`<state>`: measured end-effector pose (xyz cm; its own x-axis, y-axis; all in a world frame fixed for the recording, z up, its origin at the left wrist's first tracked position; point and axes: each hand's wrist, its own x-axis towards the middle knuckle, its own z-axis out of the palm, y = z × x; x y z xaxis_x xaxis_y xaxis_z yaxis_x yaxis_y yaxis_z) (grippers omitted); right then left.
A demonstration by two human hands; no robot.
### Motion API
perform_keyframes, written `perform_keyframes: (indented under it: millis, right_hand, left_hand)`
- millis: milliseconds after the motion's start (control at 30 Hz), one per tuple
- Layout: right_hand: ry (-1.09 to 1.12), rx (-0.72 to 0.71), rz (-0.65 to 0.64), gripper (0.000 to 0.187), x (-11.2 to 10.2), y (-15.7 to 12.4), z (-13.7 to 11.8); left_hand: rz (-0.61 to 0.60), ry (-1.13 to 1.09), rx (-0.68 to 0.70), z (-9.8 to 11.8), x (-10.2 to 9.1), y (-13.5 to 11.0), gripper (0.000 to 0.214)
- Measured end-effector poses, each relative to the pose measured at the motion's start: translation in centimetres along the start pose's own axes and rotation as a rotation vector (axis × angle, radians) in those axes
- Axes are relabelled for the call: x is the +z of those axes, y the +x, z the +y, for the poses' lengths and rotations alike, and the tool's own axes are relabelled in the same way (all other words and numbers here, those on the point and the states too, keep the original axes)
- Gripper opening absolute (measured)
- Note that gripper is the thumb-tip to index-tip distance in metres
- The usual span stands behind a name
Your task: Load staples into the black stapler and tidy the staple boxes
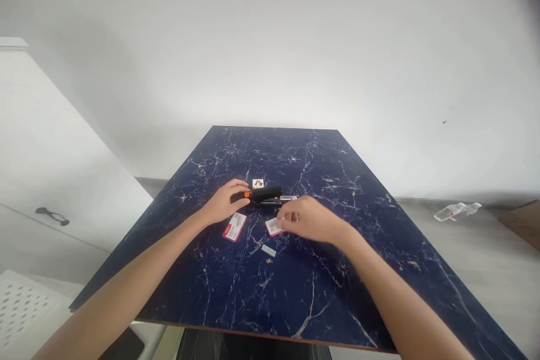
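I judge handling of mid-frame box: left hand at stapler, right hand over box, grips unclear; next needs light pinch.

Dark blue, white-veined tabletop with reddish-brown front edge; plain pale wall behind. White cabinet at left, dark handle on front. White perforated panel at lower left. Clear plastic bottle lying on grey floor at right, near foot of wall. Brown object at right edge of view. Small dark speck on wall, above bottle.
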<state>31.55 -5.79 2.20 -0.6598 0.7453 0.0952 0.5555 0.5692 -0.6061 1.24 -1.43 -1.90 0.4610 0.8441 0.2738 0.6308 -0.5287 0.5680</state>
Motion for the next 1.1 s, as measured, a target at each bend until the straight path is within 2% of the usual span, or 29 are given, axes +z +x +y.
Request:
perform_keyframes:
  millis: [100, 167, 233, 467, 667, 733, 800, 900, 1000, 1100]
  right_hand:
    - [-0.214, -0.144, -0.033, 0.022, 2.4, -0.3, -2.6]
    - [-0.325, -0.18, -0.028, 0.025, 3.5, -0.5, -3.2]
    - [-0.358, -0.187, -0.041, 0.021, 4.2, -0.5, -3.2]
    - [-0.205, -0.19, -0.086, 0.016, 4.1, -0.2, -2.5]
    - [-0.111, -0.13, 0.065, 0.006, 1.8, 0.0, -1.0]
    - [-0.106, -0.116, 0.056, 0.005, 1.4, -0.1, -0.8]
    - [-0.105, -0.136, -0.014, 0.004, 1.7, -0.2, -1.2]
    - [-0.124, -0.16, -0.112, 0.011, 3.4, -0.5, -2.5]
    - [-0.162, -0.167, -0.137, 0.017, 5.2, -0.8, -3.4]
    - [-0.144, -0.191, -0.153, 0.019, 5.8, -0.9, -3.5]
  left_hand:
    - [-0.006, 0.01, -0.005, 0.3, 0.0, 0.0, 0.037]
    - [-0.025, 0.0, -0.015, 0.5, -0.1, 0.0, 0.036]
    - [-0.042, -0.018, -0.021, 0.7, -0.1, 0.1, 0.037]
    - [-0.093, -0.004, -0.095, 0.5, -0.2, 0.1, 0.047]
    - [-0.102, -0.03, -0.093, 0.2, -0.1, 0.2, 0.047]
    - [-0.102, -0.031, -0.088, 0.1, -0.1, 0.2, 0.047]
    - [-0.092, -0.022, -0.091, 0.2, -0.1, 0.1, 0.048]
    - [-0.091, -0.008, -0.104, 0.4, -0.2, 0.1, 0.046]
    - [-0.092, -0.021, -0.095, 0.5, -0.2, 0.1, 0.043]
    - [-0.086, -0.022, -0.099, 0.6, -0.2, 0.2, 0.043]
